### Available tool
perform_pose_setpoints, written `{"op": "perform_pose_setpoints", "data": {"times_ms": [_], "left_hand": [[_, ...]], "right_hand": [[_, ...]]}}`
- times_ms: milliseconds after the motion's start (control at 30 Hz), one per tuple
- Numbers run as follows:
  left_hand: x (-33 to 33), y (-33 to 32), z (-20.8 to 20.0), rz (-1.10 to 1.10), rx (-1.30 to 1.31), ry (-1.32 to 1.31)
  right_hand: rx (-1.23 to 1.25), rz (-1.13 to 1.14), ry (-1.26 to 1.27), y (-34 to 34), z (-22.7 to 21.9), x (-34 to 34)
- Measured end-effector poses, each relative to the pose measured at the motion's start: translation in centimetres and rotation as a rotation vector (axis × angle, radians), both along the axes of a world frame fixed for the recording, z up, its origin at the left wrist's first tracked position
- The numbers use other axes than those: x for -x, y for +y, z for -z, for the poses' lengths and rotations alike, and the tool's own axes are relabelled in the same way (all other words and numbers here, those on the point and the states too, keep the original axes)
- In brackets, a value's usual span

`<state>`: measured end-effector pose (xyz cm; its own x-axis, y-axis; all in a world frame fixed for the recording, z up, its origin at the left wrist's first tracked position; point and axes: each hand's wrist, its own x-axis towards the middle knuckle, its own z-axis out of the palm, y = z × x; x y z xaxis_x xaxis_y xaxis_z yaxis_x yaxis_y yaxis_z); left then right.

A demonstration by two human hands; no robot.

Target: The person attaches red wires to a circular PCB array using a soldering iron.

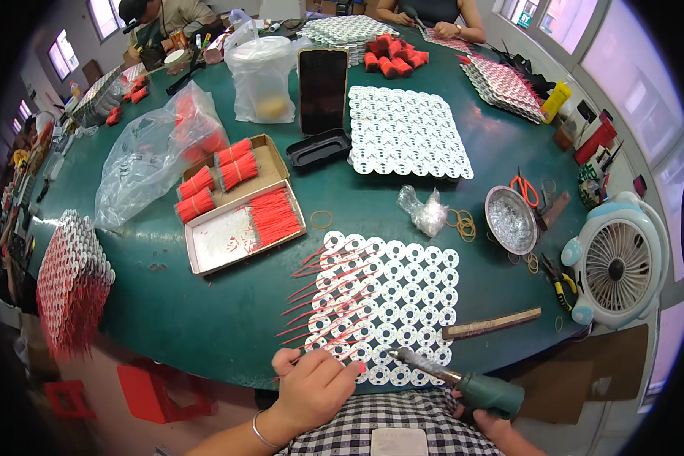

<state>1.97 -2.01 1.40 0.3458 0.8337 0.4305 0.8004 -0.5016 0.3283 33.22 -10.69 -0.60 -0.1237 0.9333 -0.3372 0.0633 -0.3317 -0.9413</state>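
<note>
A panel of round white circuit boards (pixel 410 291) lies before me, with thin red wires (pixel 309 287) fixed along its left columns and sticking out leftward. My left hand (pixel 315 386) is closed over the panel's lower left corner, its fingers pinched around a red wire whose end pokes out to the left. A small bright red spot shows at one fingertip. In my right hand (pixel 485 420), partly hidden under the handle, is a soldering iron (pixel 490 395) with a green grip. Its metal tip points left, just over the panel's lower rows.
An open box of red wires (pixel 205 242) sits left of the panel. Behind are a phone (pixel 323 93), another board panel (pixel 406 131) and a plastic tub (pixel 260 80). At right are a wooden strip (pixel 492 323), metal bowl (pixel 511 220), pliers (pixel 561 287) and fan (pixel 617 266).
</note>
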Motion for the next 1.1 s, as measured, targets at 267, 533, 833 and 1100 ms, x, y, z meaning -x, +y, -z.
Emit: {"op": "perform_pose_setpoints", "data": {"times_ms": [267,533,833,1100], "left_hand": [[-0.1,0.4,1.3,0.040,0.003,0.038],[-0.2,0.6,1.0,0.049,0.043,0.072],[-0.3,0.7,1.2,0.052,0.017,0.053],[-0.3,0.8,0.8,0.048,0.037,0.095]], "right_hand": [[-0.181,-0.164,-0.194,1.5,-0.1,0.5],[-0.275,-0.202,-0.323,1.6,-0.2,0.9],[-0.465,-0.361,-0.458,3.3,-0.3,0.7],[0.017,-0.007,0.025,1.3,-0.2,1.2]]}}
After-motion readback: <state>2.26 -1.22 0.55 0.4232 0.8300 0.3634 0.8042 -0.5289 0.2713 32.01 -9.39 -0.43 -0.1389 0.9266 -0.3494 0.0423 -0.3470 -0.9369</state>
